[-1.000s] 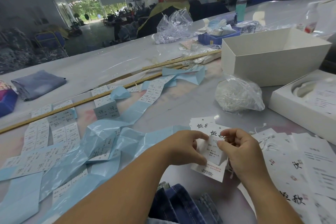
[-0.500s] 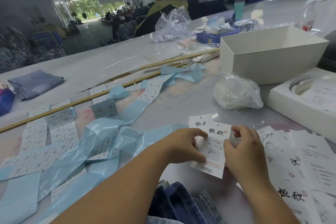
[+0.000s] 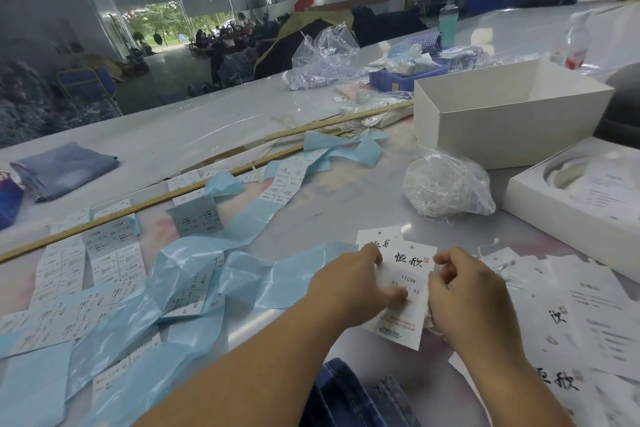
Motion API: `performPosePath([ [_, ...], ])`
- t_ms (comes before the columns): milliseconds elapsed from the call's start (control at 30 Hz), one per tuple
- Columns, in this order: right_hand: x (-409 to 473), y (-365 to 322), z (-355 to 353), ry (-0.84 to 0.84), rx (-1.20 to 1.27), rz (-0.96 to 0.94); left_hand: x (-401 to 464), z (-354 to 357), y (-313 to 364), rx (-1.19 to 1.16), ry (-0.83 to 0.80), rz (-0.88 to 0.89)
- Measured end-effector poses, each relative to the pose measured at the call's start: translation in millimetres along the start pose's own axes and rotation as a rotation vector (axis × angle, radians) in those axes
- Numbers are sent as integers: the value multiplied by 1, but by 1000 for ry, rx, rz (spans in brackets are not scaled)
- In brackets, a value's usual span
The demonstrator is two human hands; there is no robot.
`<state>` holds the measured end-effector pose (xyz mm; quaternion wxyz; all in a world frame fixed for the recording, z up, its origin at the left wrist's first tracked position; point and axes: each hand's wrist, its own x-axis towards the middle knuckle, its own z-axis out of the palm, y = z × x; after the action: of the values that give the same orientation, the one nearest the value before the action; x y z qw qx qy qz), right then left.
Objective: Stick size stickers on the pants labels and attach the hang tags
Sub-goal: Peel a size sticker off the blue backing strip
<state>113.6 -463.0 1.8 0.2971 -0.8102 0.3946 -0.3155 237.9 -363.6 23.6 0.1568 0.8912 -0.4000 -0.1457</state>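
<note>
A white hang tag (image 3: 410,274) with black brush characters and a printed "1103# XS" sticker lies on the table in front of me. My left hand (image 3: 349,284) pinches its left edge, thumb pressing on the sticker. My right hand (image 3: 467,295) holds the right edge with curled fingers. A second tag (image 3: 377,236) peeks out behind. Blue sticker backing strips (image 3: 214,274) and white size sticker sheets (image 3: 62,263) spread to the left. Blue denim pants (image 3: 349,395) lie at the near edge, partly hidden by my arms.
More hang tags (image 3: 568,308) pile up at the right. A clear bag of white strings (image 3: 446,184) sits behind the tag. Two white boxes (image 3: 491,125) (image 3: 568,198) stand at the right. Wooden rulers (image 3: 145,204) cross the table, folded jeans (image 3: 62,168) lie far left.
The tag has come down flatter onto the table, its characters now uncovered. My left thumb has slid down onto the sticker; my right hand shifted to the tag's right edge.
</note>
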Motion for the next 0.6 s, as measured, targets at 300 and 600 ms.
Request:
performPosePath([
  [300, 0, -1, -18, -431, -285, 149, -2, -5, 5, -60, -9, -51],
  [600, 0, -3, -27, -664, -342, 148, -8, 1, 13, 130, 13, -100],
])
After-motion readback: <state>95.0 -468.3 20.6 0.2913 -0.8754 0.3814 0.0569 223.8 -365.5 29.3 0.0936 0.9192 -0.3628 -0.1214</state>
